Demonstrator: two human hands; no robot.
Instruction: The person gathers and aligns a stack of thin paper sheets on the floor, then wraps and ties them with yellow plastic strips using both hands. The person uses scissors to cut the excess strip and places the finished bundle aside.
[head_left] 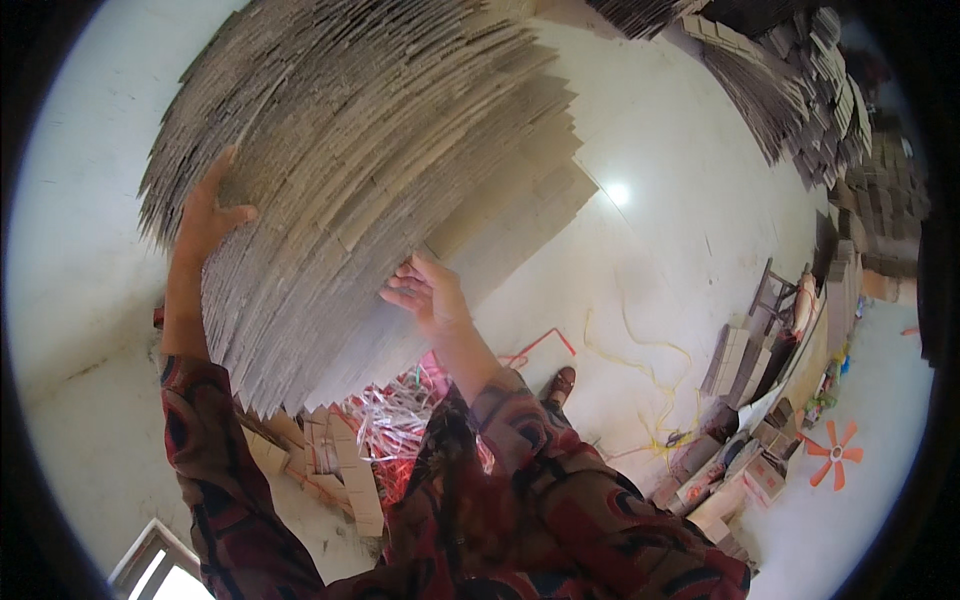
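A big fanned stack of flat grey-brown cardboard sheets (pixel 350 170) fills the upper left, its layered edges running in slanting rows. My left hand (pixel 210 215) lies against the stack's left part, thumb stretched away from the fingers. Lower down, near the stack's right side, my right hand (pixel 430 290) has its fingers curled and pressed at the edge of a cardboard sheet; just how much it pinches is partly hidden. Both forearms wear patterned dark red sleeves.
Shiny silver and red strips (pixel 395 425) lie below the stack beside cardboard pieces (pixel 340 465). Yellow strapping (pixel 640 370) trails over the pale floor. More cardboard stacks (pixel 790 90) stand at the upper right. A dark stool (pixel 768 295), boxes (pixel 762 480) and an orange fan (pixel 833 455) are on the right.
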